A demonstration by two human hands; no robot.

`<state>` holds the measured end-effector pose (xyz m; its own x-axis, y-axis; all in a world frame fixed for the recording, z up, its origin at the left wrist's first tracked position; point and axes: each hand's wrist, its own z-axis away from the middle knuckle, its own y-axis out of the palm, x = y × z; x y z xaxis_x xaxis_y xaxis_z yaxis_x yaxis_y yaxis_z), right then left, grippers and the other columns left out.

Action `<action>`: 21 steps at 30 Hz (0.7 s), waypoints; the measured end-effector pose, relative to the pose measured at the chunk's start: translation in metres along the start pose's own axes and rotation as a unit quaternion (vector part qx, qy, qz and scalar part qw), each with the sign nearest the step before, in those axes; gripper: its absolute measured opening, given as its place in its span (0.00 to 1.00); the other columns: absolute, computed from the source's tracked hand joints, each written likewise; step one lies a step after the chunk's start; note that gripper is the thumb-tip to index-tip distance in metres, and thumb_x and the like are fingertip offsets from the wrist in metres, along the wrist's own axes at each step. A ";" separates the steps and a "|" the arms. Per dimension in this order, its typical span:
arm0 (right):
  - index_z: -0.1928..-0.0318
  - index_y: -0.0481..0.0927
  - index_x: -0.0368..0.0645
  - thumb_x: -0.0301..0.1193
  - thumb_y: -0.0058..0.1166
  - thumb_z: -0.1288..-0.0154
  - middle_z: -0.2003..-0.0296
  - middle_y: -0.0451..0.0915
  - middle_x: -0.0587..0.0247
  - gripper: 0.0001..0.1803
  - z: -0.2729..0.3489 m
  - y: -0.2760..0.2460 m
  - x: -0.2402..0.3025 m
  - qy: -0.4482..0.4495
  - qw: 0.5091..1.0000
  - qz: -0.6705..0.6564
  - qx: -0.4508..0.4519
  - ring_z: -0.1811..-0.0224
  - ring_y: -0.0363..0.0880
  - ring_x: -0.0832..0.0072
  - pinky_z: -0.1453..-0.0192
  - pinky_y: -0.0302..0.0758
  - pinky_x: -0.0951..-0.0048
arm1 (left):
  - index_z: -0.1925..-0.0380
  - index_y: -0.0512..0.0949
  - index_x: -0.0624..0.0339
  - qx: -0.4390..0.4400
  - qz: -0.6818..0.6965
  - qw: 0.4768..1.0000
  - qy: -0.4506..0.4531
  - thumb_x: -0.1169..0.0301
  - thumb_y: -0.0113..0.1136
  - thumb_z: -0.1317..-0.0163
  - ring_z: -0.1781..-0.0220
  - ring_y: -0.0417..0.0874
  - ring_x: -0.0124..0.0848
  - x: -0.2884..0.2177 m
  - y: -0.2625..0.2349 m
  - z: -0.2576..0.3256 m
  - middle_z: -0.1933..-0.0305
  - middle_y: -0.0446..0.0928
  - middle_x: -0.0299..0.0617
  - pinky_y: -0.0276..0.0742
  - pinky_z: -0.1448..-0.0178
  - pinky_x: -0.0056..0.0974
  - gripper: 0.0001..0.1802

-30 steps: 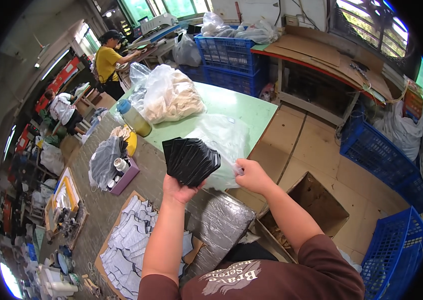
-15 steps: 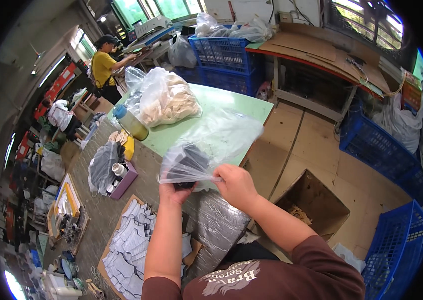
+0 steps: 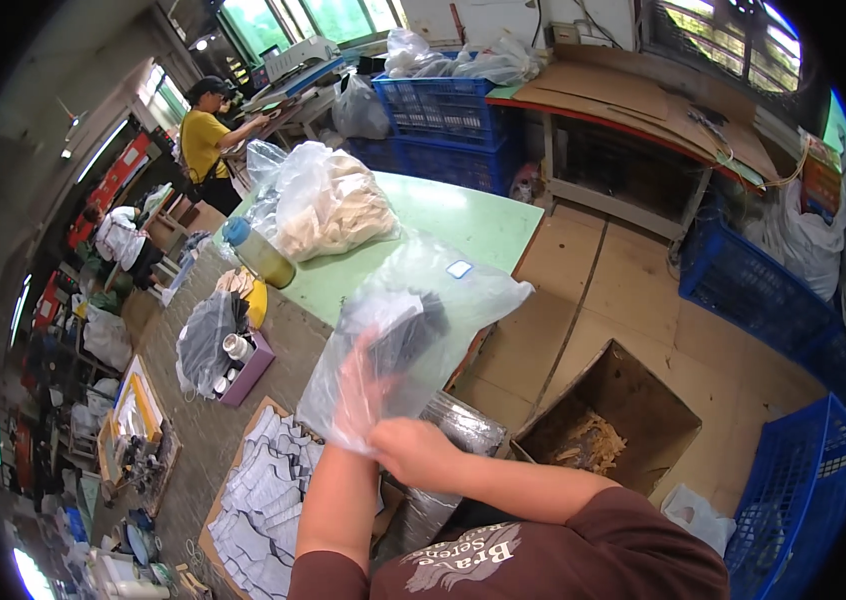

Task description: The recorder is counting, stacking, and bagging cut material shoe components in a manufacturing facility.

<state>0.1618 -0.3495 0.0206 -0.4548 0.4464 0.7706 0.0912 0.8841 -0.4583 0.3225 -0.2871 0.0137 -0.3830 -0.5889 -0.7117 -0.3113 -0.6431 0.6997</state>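
My left hand [image 3: 365, 378] is inside a clear plastic bag [image 3: 473, 300], seen blurred through the film. Its fingers look stretched out toward a stack of dark, flat pieces [image 3: 421, 325] deeper in the bag. Whether the fingertips touch the stack cannot be made out. At the bag's mouth, by my left wrist, my right hand [image 3: 411, 448] is closed on the plastic edge. Below lies a pile of pale grey pieces with dark edges [image 3: 265, 490], on cardboard beside my left forearm.
A large bag of beige pieces [image 3: 343, 205] and a blue-capped bottle [image 3: 261, 255] stand on the green tabletop [image 3: 463, 215]. A purple box [image 3: 248, 370] holds small bottles. An open carton [image 3: 633, 410] and blue crates [image 3: 793, 490] are at right. Two people work at far left.
My left hand has gone into the bag with the dark stack, which is now farther in. My right hand has drawn the bag's mouth down and left over my left wrist.
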 end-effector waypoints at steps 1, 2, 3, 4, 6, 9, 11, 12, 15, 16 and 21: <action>0.64 0.73 0.42 0.26 0.54 0.45 0.70 0.75 0.55 0.08 0.007 0.002 0.001 -0.030 0.998 -0.046 0.023 0.64 0.76 0.54 0.62 0.71 0.56 | 0.45 0.69 0.63 -0.001 0.004 1.000 -0.012 0.65 0.53 0.38 0.48 0.77 0.40 0.000 0.002 -0.001 0.47 0.74 0.47 0.77 0.47 0.45 0.22; 0.64 0.73 0.41 0.26 0.52 0.45 0.71 0.75 0.52 0.07 0.012 0.002 0.001 -0.059 0.993 -0.091 0.045 0.65 0.76 0.52 0.63 0.71 0.54 | 0.46 0.69 0.63 -0.001 0.008 1.000 -0.024 0.65 0.53 0.38 0.48 0.77 0.40 0.000 0.004 -0.002 0.47 0.74 0.48 0.77 0.47 0.44 0.22; 0.64 0.73 0.41 0.26 0.53 0.45 0.71 0.75 0.51 0.07 0.012 -0.006 0.002 -0.030 0.996 -0.083 -0.003 0.65 0.76 0.52 0.63 0.71 0.55 | 0.46 0.69 0.64 -0.001 0.011 0.999 -0.037 0.66 0.53 0.38 0.48 0.78 0.40 0.000 0.009 -0.002 0.47 0.74 0.48 0.78 0.47 0.44 0.22; 0.65 0.74 0.40 0.26 0.53 0.45 0.71 0.75 0.51 0.06 0.008 -0.015 0.002 0.000 0.996 -0.074 -0.051 0.66 0.76 0.53 0.63 0.71 0.56 | 0.46 0.69 0.64 -0.001 0.014 0.999 -0.050 0.67 0.52 0.38 0.49 0.78 0.40 0.001 0.014 -0.003 0.48 0.74 0.48 0.78 0.47 0.43 0.21; 0.66 0.74 0.39 0.26 0.53 0.45 0.72 0.74 0.51 0.06 0.007 -0.031 0.003 0.064 0.982 -0.125 -0.127 0.67 0.74 0.52 0.64 0.71 0.59 | 0.47 0.69 0.64 -0.001 0.020 0.997 -0.072 0.68 0.52 0.38 0.50 0.78 0.39 -0.003 0.027 -0.003 0.48 0.75 0.48 0.78 0.48 0.43 0.20; 0.67 0.74 0.41 0.29 0.55 0.45 0.69 0.74 0.55 0.07 0.015 -0.021 0.018 -0.141 0.977 -0.105 0.123 0.64 0.73 0.56 0.60 0.70 0.59 | 0.46 0.70 0.64 0.021 0.014 0.999 -0.023 0.68 0.52 0.38 0.50 0.79 0.40 -0.006 0.063 -0.007 0.48 0.75 0.49 0.79 0.49 0.42 0.21; 0.67 0.74 0.41 0.30 0.56 0.45 0.68 0.74 0.56 0.08 0.012 -0.022 -0.003 -0.101 0.990 -0.090 0.050 0.63 0.73 0.57 0.59 0.70 0.59 | 0.46 0.71 0.64 0.099 -0.003 0.993 0.071 0.64 0.55 0.39 0.50 0.79 0.42 0.006 0.051 -0.015 0.48 0.76 0.50 0.78 0.48 0.43 0.23; 0.67 0.74 0.41 0.31 0.57 0.45 0.68 0.74 0.57 0.09 0.009 -0.027 -0.013 -0.064 0.995 -0.075 -0.023 0.62 0.72 0.58 0.58 0.69 0.59 | 0.46 0.71 0.64 0.100 -0.003 0.992 0.072 0.64 0.55 0.39 0.50 0.79 0.42 0.007 0.045 -0.019 0.48 0.76 0.50 0.78 0.48 0.43 0.23; 0.60 0.73 0.39 0.36 0.60 0.44 0.59 0.72 0.55 0.17 0.016 -0.029 -0.040 0.112 0.965 -0.182 -0.150 0.55 0.72 0.67 0.53 0.71 0.67 | 0.47 0.72 0.63 -0.025 0.180 0.981 -0.066 0.68 0.55 0.42 0.47 0.77 0.44 0.011 0.020 -0.027 0.50 0.76 0.50 0.73 0.42 0.47 0.22; 0.59 0.72 0.37 0.36 0.60 0.43 0.57 0.72 0.54 0.18 0.017 -0.023 -0.046 0.229 0.914 -0.232 -0.243 0.55 0.72 0.71 0.55 0.72 0.69 | 0.47 0.72 0.63 -0.026 0.180 0.981 -0.071 0.68 0.55 0.42 0.47 0.77 0.44 0.018 0.015 -0.024 0.50 0.76 0.50 0.73 0.42 0.47 0.22; 0.64 0.73 0.34 0.32 0.57 0.39 0.68 0.76 0.58 0.13 -0.011 -0.008 -0.077 0.319 0.864 -0.327 -0.213 0.68 0.74 0.75 0.64 0.73 0.71 | 0.48 0.73 0.60 -0.120 -0.660 0.655 0.348 0.55 0.46 0.41 0.50 0.78 0.48 0.038 0.001 -0.006 0.49 0.76 0.47 0.71 0.47 0.57 0.26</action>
<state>0.2053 -0.3894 -0.0302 0.0364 -0.3022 0.9525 0.3800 0.8858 0.2665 0.3127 -0.3133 -0.0128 0.5964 0.5311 -0.6019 0.2062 -0.8260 -0.5246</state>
